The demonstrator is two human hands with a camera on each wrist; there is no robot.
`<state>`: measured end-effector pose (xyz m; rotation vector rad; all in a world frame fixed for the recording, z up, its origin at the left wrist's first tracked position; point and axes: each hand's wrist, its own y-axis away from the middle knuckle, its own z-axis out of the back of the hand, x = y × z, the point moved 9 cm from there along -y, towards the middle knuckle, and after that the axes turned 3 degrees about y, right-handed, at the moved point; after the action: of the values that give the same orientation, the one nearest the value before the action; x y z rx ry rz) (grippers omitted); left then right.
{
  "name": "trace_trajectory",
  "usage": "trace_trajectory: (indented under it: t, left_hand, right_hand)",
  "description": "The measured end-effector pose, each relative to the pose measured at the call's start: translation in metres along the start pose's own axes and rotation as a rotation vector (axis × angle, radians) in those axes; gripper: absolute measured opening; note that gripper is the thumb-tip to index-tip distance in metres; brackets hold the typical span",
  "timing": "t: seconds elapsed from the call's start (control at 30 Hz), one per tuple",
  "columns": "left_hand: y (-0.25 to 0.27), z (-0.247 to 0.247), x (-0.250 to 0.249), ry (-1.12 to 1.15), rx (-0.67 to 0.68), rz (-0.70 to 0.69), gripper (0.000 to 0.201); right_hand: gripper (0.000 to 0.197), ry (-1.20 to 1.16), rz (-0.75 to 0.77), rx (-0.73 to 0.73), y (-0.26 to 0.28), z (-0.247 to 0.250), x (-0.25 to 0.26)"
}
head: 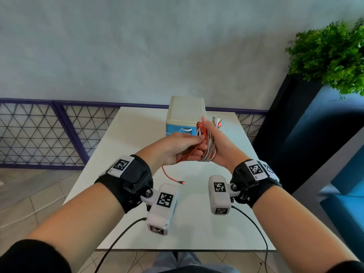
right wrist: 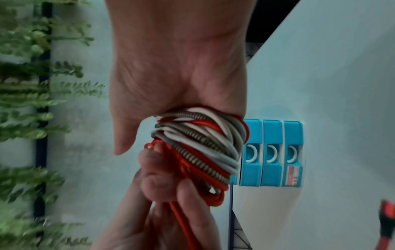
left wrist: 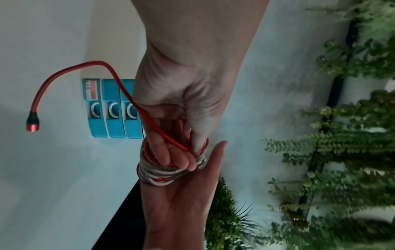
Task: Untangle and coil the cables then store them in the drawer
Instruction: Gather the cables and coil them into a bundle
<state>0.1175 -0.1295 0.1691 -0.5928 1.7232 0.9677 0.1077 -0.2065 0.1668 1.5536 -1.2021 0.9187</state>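
A coil of red, white and braided cables (head: 209, 147) is wound round my right hand (head: 217, 141), which stands upright over the white table (head: 136, 134) with its thumb up. The right wrist view shows the same coil (right wrist: 203, 143) wrapped across the palm. My left hand (head: 194, 143) pinches the red cable (left wrist: 74, 69) against the coil (left wrist: 158, 175). The cable's loose tail hangs below my hands and ends in a red connector (head: 183, 182). Some cable ends (head: 216, 123) poke out past my right fingers. Behind stands the drawer unit (head: 185, 111), cream on top with blue drawers (right wrist: 271, 152), all closed.
A dark planter (head: 291, 125) with a green plant (head: 331, 56) stands right of the table. A mesh railing (head: 39, 134) runs along the wall at the left. Black leads (head: 256, 229) trail from the wrist cameras over the table's near edge.
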Motion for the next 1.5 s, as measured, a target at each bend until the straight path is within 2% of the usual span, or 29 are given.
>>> trace_trajectory:
  t: [0.1,0.2,0.33,0.43,0.5,0.57,0.63,0.73,0.87,0.93,1.0,1.03,1.1,1.17,1.27,1.37,1.43,1.5]
  left_hand:
    - [0.003,-0.001,0.001,-0.115,0.013,0.002,0.018]
    - [0.006,0.001,0.007,-0.151,0.073,0.054,0.028]
    - [0.021,0.015,0.043,-0.142,0.292,0.282,0.036]
    - [0.029,0.038,0.064,-0.319,0.343,0.338,0.036]
    - [0.023,0.052,0.057,-0.567,0.259,0.244,0.033]
    - [0.011,0.066,0.034,-0.876,0.077,0.095,0.028]
    - [0.002,0.072,0.008,-0.998,-0.109,-0.053,0.022]
    - [-0.003,0.071,-0.022,-0.952,-0.250,-0.229,0.019]
    - [-0.003,0.057,-0.049,-0.924,-0.292,-0.395,0.025]
    - [-0.003,0.049,-0.057,-0.903,-0.325,-0.454,0.026]
    - [-0.003,0.046,-0.060,-0.881,-0.376,-0.471,0.028]
    - [-0.003,0.046,-0.060,-0.874,-0.391,-0.465,0.030]
    - [-0.006,0.045,-0.055,-0.849,-0.379,-0.422,0.035]
    - [-0.009,0.047,-0.042,-0.745,-0.325,-0.298,0.041]
    - [-0.008,0.055,-0.015,-0.283,-0.204,-0.048,0.034]
    - [0.001,0.058,-0.002,0.076,-0.066,0.091,0.027]
    - [0.003,0.053,-0.001,0.096,-0.010,0.093,0.023]
    - [0.005,0.043,-0.001,-0.036,0.014,0.073,0.016]
  right_hand:
    - [0.015,0.173,0.094,-0.155,-0.004,0.008,0.009]
    - [0.014,0.210,0.086,-0.285,-0.008,0.022,0.013]
    - [0.011,0.107,0.177,-0.483,-0.003,0.057,0.037]
    - [0.012,0.007,0.181,-0.478,0.000,0.070,0.047]
    - [0.011,0.004,0.146,-0.409,0.000,0.064,0.046]
    - [0.012,0.026,0.122,-0.341,0.000,0.053,0.044]
    - [0.013,0.073,0.104,-0.293,0.000,0.042,0.042]
    - [0.010,0.177,0.064,-0.264,-0.001,0.031,0.036]
    - [0.017,0.321,0.053,-0.280,-0.005,0.023,0.027]
    - [0.019,0.367,0.048,-0.296,-0.006,0.018,0.021]
    - [0.030,0.354,0.031,-0.279,-0.007,0.013,0.013]
    - [0.033,0.337,0.024,-0.265,-0.007,0.010,0.010]
    - [0.022,0.328,0.026,-0.236,-0.006,0.005,0.008]
    - [0.009,0.350,0.033,-0.249,-0.003,0.008,0.009]
    - [0.002,0.398,0.039,-0.351,0.000,0.030,0.011]
    - [0.005,0.414,0.024,-0.388,0.001,0.047,0.008]
    - [0.009,0.378,0.038,-0.357,-0.002,0.046,0.006]
    - [0.014,0.308,0.061,-0.280,-0.004,0.033,0.005]
